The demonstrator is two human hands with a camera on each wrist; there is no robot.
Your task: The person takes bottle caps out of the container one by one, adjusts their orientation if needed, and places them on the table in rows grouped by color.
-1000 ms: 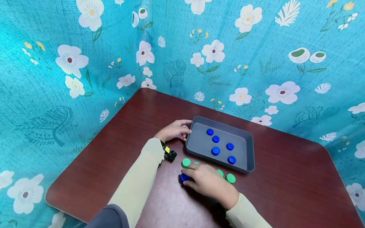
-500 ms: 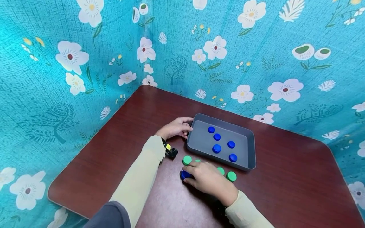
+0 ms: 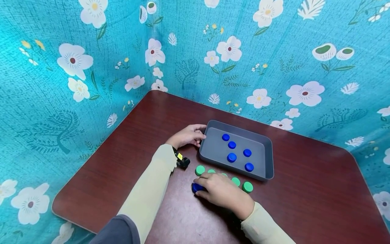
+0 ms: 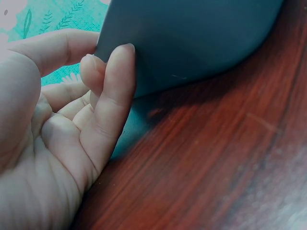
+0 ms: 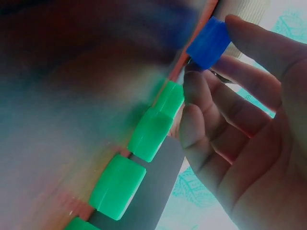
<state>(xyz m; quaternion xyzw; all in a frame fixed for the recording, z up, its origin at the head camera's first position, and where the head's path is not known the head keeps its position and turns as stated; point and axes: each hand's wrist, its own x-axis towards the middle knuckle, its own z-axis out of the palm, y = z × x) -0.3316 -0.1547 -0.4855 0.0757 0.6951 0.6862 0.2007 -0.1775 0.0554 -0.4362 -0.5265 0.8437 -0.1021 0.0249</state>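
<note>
In the head view a grey tray (image 3: 210,161) holds several blue caps (image 3: 232,157). The left hand (image 3: 187,136) grips the tray's left edge; the left wrist view shows its fingers (image 4: 120,76) at the grey wall (image 4: 192,43). Just in front of the tray, the right hand (image 3: 224,193) pinches a blue cap (image 3: 197,187) between thumb and fingers, also seen as a blue cap (image 5: 209,43) in the right wrist view. A row of green caps (image 3: 247,187) lies between that hand and the tray, partly hidden by the hand.
The dark red wooden table (image 3: 307,203) has rounded corners. A teal flowered cloth (image 3: 189,44) hangs behind it and to its left and right. A black device with a yellow label (image 3: 181,159) is strapped at the left wrist.
The camera view has shifted slightly, so the tray and caps appear a little higher in the picture. Both hands keep their holds, and another green cap's edge shows behind the right hand.
</note>
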